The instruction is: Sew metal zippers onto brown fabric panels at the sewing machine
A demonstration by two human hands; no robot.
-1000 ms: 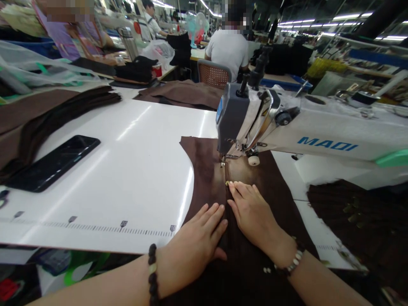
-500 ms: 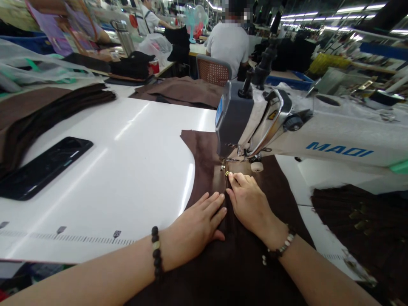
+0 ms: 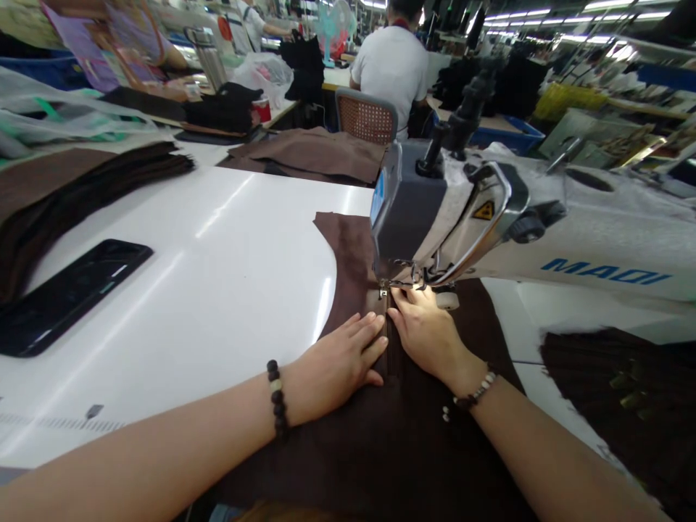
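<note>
A long white sewing bench (image 3: pixel 163 290) fills a busy garment workshop, and a blue bin (image 3: pixel 505 138) farther back holds dark cloth. On the bench, a white industrial sewing machine (image 3: pixel 544 239) rests its presser foot (image 3: pixel 383 287) on a dark brown suede-like panel (image 3: pixel 353 268), at the top of a zipper (image 3: pixel 386 341) running down the panel. The left hand (image 3: pixel 337 362) and right hand (image 3: pixel 424 337) lie flat either side of the zipper, their fingers together, pressing down, clamped on nothing.
</note>
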